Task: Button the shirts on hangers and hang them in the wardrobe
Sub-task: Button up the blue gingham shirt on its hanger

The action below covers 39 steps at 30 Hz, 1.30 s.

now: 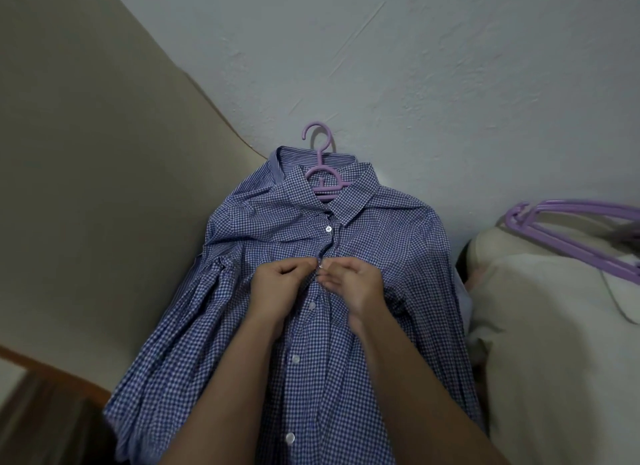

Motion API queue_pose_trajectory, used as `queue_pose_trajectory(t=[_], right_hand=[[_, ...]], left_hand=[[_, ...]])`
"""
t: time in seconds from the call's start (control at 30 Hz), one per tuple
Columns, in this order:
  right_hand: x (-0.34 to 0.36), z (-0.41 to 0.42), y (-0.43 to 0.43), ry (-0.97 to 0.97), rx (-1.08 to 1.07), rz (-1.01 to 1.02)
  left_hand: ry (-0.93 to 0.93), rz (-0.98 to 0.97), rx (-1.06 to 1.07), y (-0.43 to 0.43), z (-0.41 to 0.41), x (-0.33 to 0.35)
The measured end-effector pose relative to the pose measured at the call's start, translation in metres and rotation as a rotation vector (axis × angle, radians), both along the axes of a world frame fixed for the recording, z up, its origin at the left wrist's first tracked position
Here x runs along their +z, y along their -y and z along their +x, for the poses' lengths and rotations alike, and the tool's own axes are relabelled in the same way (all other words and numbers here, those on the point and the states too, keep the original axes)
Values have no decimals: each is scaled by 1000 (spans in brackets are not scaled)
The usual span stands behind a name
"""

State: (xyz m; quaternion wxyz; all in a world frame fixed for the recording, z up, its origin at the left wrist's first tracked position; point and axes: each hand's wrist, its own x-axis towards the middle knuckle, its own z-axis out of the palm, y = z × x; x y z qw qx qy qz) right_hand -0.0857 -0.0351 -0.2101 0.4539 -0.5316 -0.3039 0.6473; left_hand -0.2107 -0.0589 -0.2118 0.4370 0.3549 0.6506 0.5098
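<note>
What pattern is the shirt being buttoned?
The shirt has a small blue-and-white gingham check, seen clearly in the head view, the only one available.

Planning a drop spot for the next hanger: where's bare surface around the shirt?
Bare grey surface lies above the checked shirt and its purple hanger, right of the beige panel. Crowded: both hands, left hand and right hand, on the placket, and spare hangers on the cream bundle at right.
</note>
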Motion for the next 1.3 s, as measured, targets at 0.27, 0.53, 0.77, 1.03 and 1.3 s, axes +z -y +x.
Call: queue_pose_trajectory(t=[0.27, 0.53, 0.77, 1.03, 1.3], right_hand=[[1, 6, 0, -51, 34, 7], [-2, 9, 4, -61, 53, 59], [-3, 19, 2, -162, 89, 50], [-6, 19, 1, -148, 88, 57], [-7, 19, 0, -124, 99, 69]], left_hand=[[-22, -228, -182, -23, -16, 25], [-39, -364, -222, -35, -20, 35], [8, -417, -245, -34, -17, 37], [9, -381, -226, -29, -13, 33], [-52, -381, -226, -29, -14, 33]])
